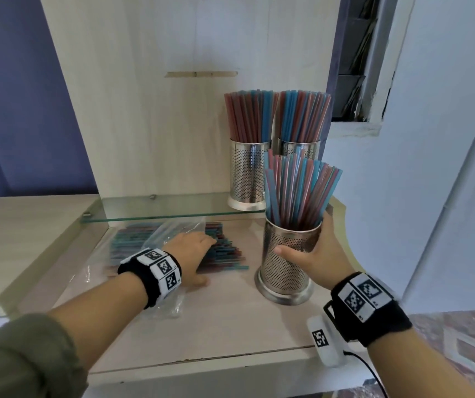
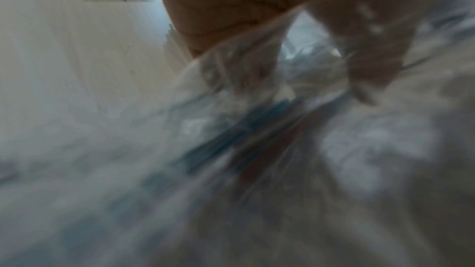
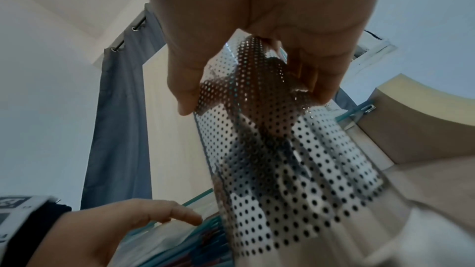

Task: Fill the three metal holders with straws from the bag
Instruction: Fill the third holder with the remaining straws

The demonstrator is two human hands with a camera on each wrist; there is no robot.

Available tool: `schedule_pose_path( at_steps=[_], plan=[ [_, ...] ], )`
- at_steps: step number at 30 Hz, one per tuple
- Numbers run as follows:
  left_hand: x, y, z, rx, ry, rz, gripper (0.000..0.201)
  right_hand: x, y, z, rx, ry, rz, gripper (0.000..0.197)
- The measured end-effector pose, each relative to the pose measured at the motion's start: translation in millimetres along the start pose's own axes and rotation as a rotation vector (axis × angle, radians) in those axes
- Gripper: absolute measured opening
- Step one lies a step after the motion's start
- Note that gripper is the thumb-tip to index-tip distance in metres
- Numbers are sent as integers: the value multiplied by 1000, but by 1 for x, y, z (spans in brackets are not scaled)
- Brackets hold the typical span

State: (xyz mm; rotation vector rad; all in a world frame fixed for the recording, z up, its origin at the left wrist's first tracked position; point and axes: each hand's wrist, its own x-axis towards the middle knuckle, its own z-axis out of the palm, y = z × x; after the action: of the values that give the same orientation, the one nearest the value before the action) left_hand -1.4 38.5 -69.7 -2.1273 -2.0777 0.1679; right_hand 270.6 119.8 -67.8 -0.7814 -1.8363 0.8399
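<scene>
Three perforated metal holders show in the head view, all packed with red and blue straws. Two holders point(image 1: 247, 173) point(image 1: 299, 147) stand on the glass shelf point(image 1: 158, 209). The third holder point(image 1: 285, 268) point(image 3: 295, 170) stands upright on the wooden counter point(image 1: 230, 320), and my right hand point(image 1: 316, 248) point(image 3: 253, 96) grips its upper wall, thumb in front and fingers behind. My left hand point(image 1: 193, 245) point(image 2: 303, 64) point(image 3: 144, 216) lies with extended fingers in the clear plastic bag point(image 1: 173, 228) point(image 2: 385, 149), on the loose straws point(image 1: 225, 254) point(image 2: 244, 139). The left wrist view is blurred.
The glass shelf overhangs the far part of the bag, and a wooden back panel point(image 1: 173, 110) rises behind it. A white tagged device point(image 1: 325, 343) with a black cable hangs at the counter's front right edge. The counter's right end curves off beside the front holder.
</scene>
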Motion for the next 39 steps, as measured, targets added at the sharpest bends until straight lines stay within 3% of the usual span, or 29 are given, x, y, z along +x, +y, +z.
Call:
schedule_pose_path(
  at_steps=[3,10,15,20,35,39],
  plan=[
    [3,4,4,43,-18,-26,86,-1,4,0,3,-3,31,99],
    [13,5,8,144,-67,-52,57,-2,6,0,-13,20,37,106],
    [13,9,13,256,-15,-38,45,-2,7,0,-3,23,19,104],
    [10,12,15,278,-15,-23,43,-2,8,0,18,21,32,99],
    [9,4,5,145,-124,-28,35,-2,10,0,24,19,38,107],
    [8,4,-2,96,-48,-32,34,-2,10,0,21,12,46,108]
  ],
)
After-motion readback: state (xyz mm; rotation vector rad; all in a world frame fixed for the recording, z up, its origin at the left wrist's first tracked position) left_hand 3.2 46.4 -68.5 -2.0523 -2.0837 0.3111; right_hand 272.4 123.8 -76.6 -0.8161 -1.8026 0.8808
